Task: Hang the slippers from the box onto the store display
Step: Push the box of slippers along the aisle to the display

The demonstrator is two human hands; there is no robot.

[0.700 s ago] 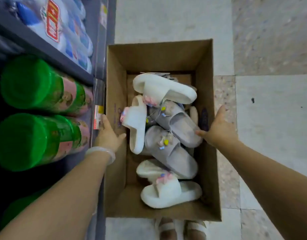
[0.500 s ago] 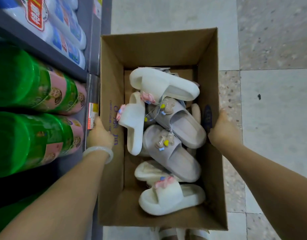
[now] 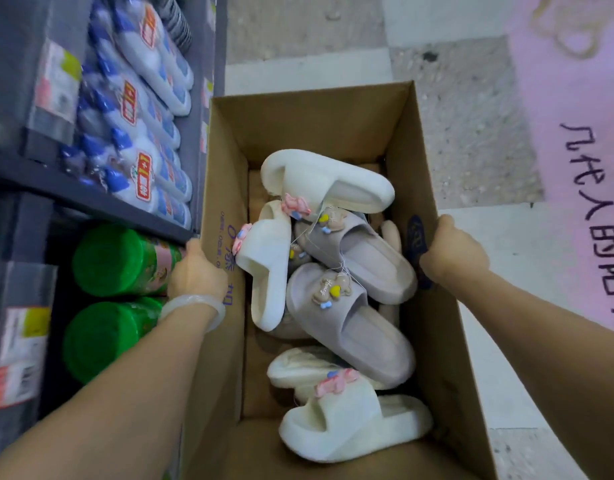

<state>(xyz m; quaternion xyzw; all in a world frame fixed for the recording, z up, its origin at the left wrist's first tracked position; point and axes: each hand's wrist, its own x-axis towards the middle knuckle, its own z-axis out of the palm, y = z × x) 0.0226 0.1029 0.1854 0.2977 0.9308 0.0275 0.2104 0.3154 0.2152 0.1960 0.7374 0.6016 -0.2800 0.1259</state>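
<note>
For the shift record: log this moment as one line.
stage: carrying box | left hand: grips left wall | right hand: grips right wall | box: open, slippers inside | hung: none seen

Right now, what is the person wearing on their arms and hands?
Both forearms are bare, with no sleeves or gloves in view. The left hand has a pale, translucent bangle around its wrist. The right hand shows nothing worn.

Head-worn, wide-angle, aimed steeply down and forward, close above an open box [image 3: 309,133] on the floor [image 3: 472,133].
</note>
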